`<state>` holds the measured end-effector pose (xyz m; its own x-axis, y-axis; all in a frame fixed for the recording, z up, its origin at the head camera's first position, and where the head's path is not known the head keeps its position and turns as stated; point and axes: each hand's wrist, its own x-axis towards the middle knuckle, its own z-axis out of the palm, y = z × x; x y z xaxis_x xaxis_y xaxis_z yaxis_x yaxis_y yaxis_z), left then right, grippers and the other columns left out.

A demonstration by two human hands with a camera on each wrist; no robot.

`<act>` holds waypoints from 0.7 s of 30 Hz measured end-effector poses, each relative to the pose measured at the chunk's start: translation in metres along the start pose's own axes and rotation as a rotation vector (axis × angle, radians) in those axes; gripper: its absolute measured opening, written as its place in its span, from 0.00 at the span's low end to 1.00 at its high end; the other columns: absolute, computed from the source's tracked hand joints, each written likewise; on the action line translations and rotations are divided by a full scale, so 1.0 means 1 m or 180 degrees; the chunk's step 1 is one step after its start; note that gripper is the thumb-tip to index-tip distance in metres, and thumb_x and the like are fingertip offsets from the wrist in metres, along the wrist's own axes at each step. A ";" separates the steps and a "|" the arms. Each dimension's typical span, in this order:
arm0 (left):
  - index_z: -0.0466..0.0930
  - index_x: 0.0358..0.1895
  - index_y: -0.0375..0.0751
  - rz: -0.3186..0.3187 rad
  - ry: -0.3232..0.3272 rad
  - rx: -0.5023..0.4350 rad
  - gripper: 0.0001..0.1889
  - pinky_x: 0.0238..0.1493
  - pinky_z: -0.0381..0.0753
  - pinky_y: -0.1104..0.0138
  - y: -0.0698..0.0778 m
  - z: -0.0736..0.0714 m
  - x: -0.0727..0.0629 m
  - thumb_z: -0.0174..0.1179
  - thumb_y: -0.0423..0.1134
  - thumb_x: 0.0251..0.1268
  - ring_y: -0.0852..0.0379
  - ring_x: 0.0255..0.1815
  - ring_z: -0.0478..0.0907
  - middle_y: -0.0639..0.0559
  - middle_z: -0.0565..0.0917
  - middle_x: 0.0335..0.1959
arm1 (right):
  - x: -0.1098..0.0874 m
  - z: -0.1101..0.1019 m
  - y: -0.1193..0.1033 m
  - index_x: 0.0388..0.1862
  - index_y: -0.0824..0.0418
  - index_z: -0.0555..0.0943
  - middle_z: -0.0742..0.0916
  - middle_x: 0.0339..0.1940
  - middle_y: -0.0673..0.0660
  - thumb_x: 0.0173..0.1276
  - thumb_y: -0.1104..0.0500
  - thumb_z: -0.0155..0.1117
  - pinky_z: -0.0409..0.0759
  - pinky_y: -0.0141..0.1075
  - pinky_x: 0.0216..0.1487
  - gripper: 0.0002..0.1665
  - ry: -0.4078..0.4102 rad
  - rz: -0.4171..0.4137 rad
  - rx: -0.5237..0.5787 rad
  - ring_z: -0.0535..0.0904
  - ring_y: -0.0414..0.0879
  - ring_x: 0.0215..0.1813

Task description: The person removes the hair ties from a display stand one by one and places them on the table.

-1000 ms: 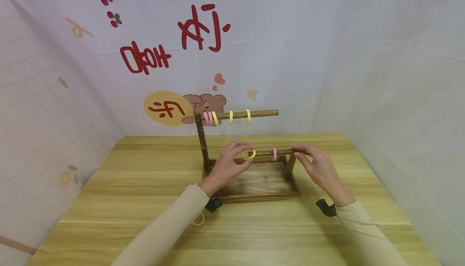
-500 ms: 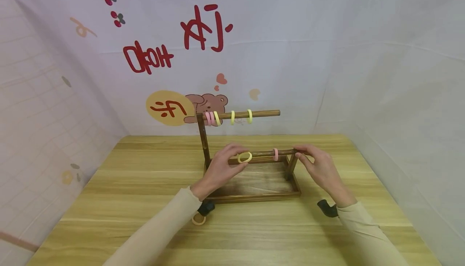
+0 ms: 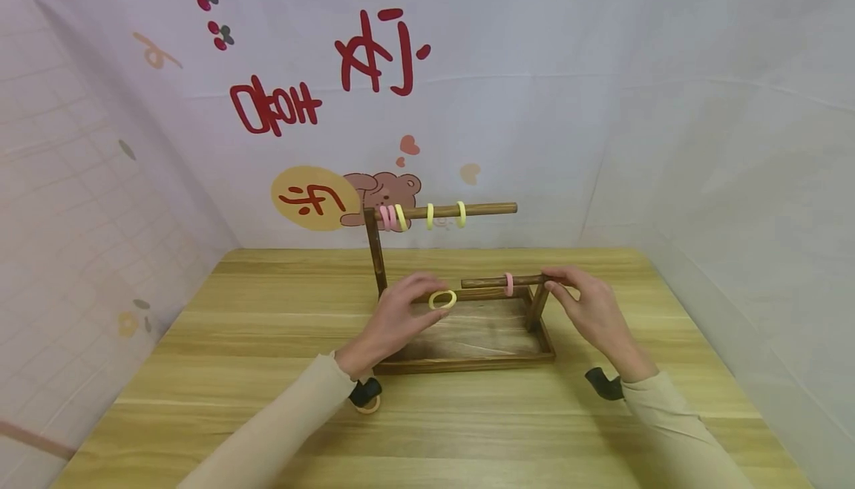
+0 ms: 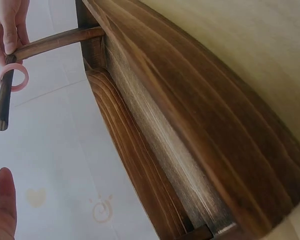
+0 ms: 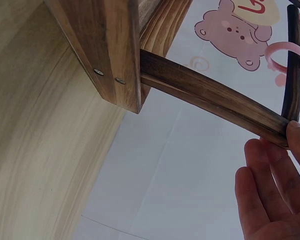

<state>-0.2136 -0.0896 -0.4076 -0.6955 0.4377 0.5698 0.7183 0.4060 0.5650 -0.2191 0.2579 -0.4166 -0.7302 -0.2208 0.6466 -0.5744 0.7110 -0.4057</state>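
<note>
My left hand (image 3: 399,312) pinches a yellow ring (image 3: 442,300) between thumb and fingers, just left of the free end of the lower rod (image 3: 482,282). A gap shows between ring and rod. One pink ring (image 3: 509,285) hangs on that rod. My right hand (image 3: 591,305) grips the corner where the rod meets its short post (image 3: 537,306); the right wrist view shows its thumb (image 5: 297,135) on the joint. Rod and post belong to a dark wooden rack with a tray base (image 3: 467,363). The left wrist view catches only part of the left hand, without its ring.
Above, the upper rod (image 3: 490,208) on a taller post (image 3: 376,251) carries several pink and yellow rings. A pale ring (image 3: 368,405) lies on the wooden table (image 3: 481,430), partly behind the left wrist's black camera (image 3: 365,392). A printed white cloth (image 3: 534,118) hangs behind.
My left hand has moved left and slightly down, bringing the yellow ring away from the lower rod's free end. The right hand keeps its hold on the rack's corner.
</note>
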 end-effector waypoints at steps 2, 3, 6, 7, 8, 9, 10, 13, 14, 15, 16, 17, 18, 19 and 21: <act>0.88 0.55 0.41 -0.0014 -0.0023 0.0012 0.18 0.58 0.83 0.54 0.001 -0.002 -0.003 0.76 0.35 0.62 0.51 0.58 0.81 0.49 0.85 0.55 | 0.000 0.000 0.000 0.55 0.64 0.86 0.91 0.48 0.60 0.68 0.70 0.71 0.83 0.57 0.49 0.16 -0.0007 0.0006 0.0002 0.88 0.59 0.50; 0.88 0.55 0.41 -0.0031 -0.0037 0.0019 0.18 0.58 0.82 0.54 0.002 -0.003 -0.004 0.75 0.36 0.62 0.51 0.58 0.81 0.49 0.85 0.55 | 0.000 0.000 -0.001 0.55 0.64 0.86 0.91 0.49 0.60 0.68 0.70 0.71 0.83 0.57 0.49 0.16 -0.0011 0.0009 0.0000 0.88 0.59 0.50; 0.88 0.56 0.41 -0.0104 -0.0103 -0.0037 0.18 0.60 0.81 0.53 0.004 -0.007 -0.010 0.75 0.36 0.63 0.51 0.59 0.80 0.50 0.85 0.55 | 0.000 0.000 -0.001 0.55 0.64 0.86 0.91 0.49 0.61 0.69 0.70 0.70 0.83 0.57 0.49 0.16 -0.0028 0.0027 -0.0003 0.87 0.60 0.50; 0.87 0.56 0.40 -0.0117 -0.0126 -0.0053 0.18 0.61 0.81 0.53 0.005 -0.008 -0.012 0.75 0.36 0.63 0.50 0.60 0.80 0.49 0.85 0.56 | 0.000 0.000 -0.002 0.55 0.65 0.86 0.91 0.49 0.61 0.69 0.70 0.70 0.82 0.57 0.49 0.16 -0.0034 0.0031 -0.0004 0.87 0.60 0.50; 0.87 0.56 0.40 -0.0135 -0.0148 -0.0069 0.18 0.61 0.81 0.52 0.005 -0.009 -0.015 0.75 0.36 0.63 0.50 0.60 0.80 0.49 0.85 0.56 | 0.000 -0.001 -0.002 0.55 0.65 0.85 0.91 0.49 0.61 0.69 0.70 0.70 0.82 0.58 0.49 0.16 -0.0038 0.0038 -0.0007 0.87 0.60 0.50; 0.87 0.56 0.40 -0.0146 -0.0165 -0.0091 0.18 0.61 0.81 0.52 0.005 -0.011 -0.017 0.75 0.35 0.63 0.50 0.61 0.79 0.49 0.84 0.56 | 0.000 -0.001 -0.002 0.55 0.65 0.85 0.91 0.49 0.61 0.69 0.70 0.70 0.82 0.58 0.49 0.16 -0.0043 0.0047 -0.0004 0.87 0.60 0.50; 0.87 0.57 0.40 -0.0147 -0.0178 -0.0098 0.18 0.60 0.81 0.52 0.006 -0.012 -0.019 0.75 0.35 0.63 0.50 0.60 0.80 0.49 0.84 0.56 | 0.000 -0.001 -0.002 0.55 0.65 0.85 0.90 0.49 0.61 0.69 0.69 0.70 0.82 0.58 0.50 0.16 -0.0047 0.0052 -0.0004 0.87 0.60 0.50; 0.87 0.57 0.41 -0.0181 -0.0234 -0.0076 0.19 0.58 0.82 0.51 0.006 -0.015 -0.027 0.75 0.34 0.62 0.50 0.59 0.80 0.51 0.85 0.55 | 0.000 -0.001 -0.003 0.55 0.65 0.85 0.90 0.49 0.61 0.69 0.70 0.70 0.82 0.58 0.50 0.16 -0.0048 0.0052 0.0008 0.87 0.60 0.50; 0.87 0.57 0.42 -0.0198 -0.0251 -0.0058 0.19 0.59 0.81 0.50 0.007 -0.016 -0.030 0.75 0.33 0.62 0.51 0.59 0.81 0.51 0.85 0.55 | 0.000 -0.001 -0.003 0.55 0.65 0.85 0.90 0.49 0.61 0.69 0.70 0.70 0.82 0.57 0.50 0.16 -0.0045 0.0046 0.0012 0.87 0.60 0.50; 0.87 0.57 0.43 -0.0205 -0.0273 -0.0030 0.19 0.58 0.81 0.50 0.007 -0.017 -0.033 0.75 0.33 0.62 0.51 0.58 0.81 0.52 0.85 0.54 | 0.001 -0.001 -0.003 0.55 0.66 0.85 0.90 0.49 0.61 0.69 0.70 0.70 0.82 0.57 0.50 0.16 -0.0037 0.0035 0.0015 0.87 0.60 0.50; 0.87 0.57 0.44 -0.0209 -0.0296 -0.0001 0.20 0.58 0.80 0.49 0.007 -0.017 -0.035 0.75 0.34 0.62 0.51 0.58 0.81 0.52 0.85 0.54 | 0.001 -0.001 -0.003 0.54 0.66 0.85 0.90 0.49 0.61 0.68 0.71 0.70 0.82 0.56 0.49 0.16 -0.0029 0.0020 0.0013 0.87 0.60 0.50; 0.87 0.58 0.44 -0.0224 -0.0320 0.0016 0.20 0.58 0.80 0.49 0.008 -0.018 -0.038 0.75 0.34 0.62 0.51 0.58 0.81 0.52 0.84 0.54 | 0.001 -0.001 -0.003 0.54 0.66 0.86 0.91 0.48 0.61 0.68 0.71 0.71 0.82 0.56 0.49 0.16 -0.0020 0.0008 0.0016 0.88 0.59 0.49; 0.87 0.58 0.45 -0.0224 -0.0340 0.0045 0.20 0.58 0.79 0.48 0.008 -0.019 -0.040 0.75 0.35 0.62 0.51 0.57 0.82 0.53 0.84 0.54 | 0.001 -0.001 -0.003 0.54 0.66 0.86 0.91 0.48 0.61 0.67 0.71 0.71 0.82 0.56 0.48 0.16 -0.0010 -0.0003 0.0013 0.88 0.59 0.49; 0.87 0.58 0.45 -0.0229 -0.0352 0.0059 0.20 0.58 0.78 0.47 0.008 -0.019 -0.043 0.75 0.35 0.62 0.51 0.57 0.81 0.53 0.84 0.55 | 0.001 -0.001 -0.003 0.53 0.67 0.86 0.91 0.48 0.61 0.67 0.72 0.71 0.82 0.55 0.48 0.16 -0.0005 -0.0011 0.0010 0.88 0.59 0.49; 0.87 0.58 0.45 -0.0230 -0.0375 0.0086 0.20 0.58 0.78 0.46 0.007 -0.020 -0.047 0.75 0.37 0.62 0.52 0.57 0.82 0.53 0.85 0.54 | 0.002 -0.001 -0.002 0.53 0.67 0.86 0.91 0.47 0.61 0.67 0.72 0.71 0.82 0.55 0.48 0.16 0.0006 -0.0020 0.0007 0.88 0.59 0.48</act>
<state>-0.1757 -0.1236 -0.4182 -0.7398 0.4972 0.4533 0.6678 0.4605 0.5848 -0.2184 0.2565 -0.4140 -0.7259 -0.2239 0.6503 -0.5797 0.7081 -0.4032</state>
